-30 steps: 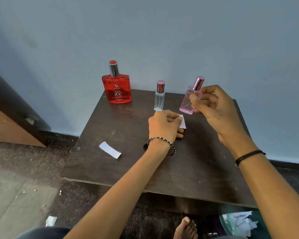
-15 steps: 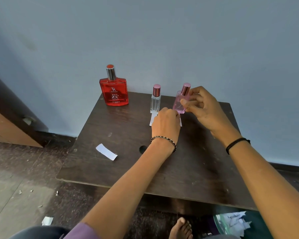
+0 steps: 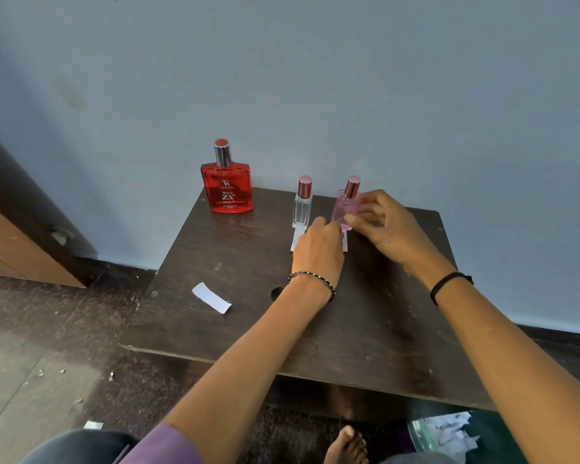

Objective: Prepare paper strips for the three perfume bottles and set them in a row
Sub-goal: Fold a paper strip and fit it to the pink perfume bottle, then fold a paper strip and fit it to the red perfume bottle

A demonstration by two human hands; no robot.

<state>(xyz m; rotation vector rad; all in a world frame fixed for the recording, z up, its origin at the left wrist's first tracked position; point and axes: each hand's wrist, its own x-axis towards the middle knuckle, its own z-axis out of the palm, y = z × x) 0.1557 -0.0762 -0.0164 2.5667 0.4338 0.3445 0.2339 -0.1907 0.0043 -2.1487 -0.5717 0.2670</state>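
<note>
Setting the pink perfume bottle (image 3: 346,209) down upright is best done slowly, its base kept level while held by the right hand (image 3: 387,226), fingers pinched on its side. Just below them, a paper strip (image 3: 345,243) is pressed flat by the left hand (image 3: 318,251), fingers curled. "RED ZX" is read on the red perfume bottle (image 3: 227,187), well left.
</note>
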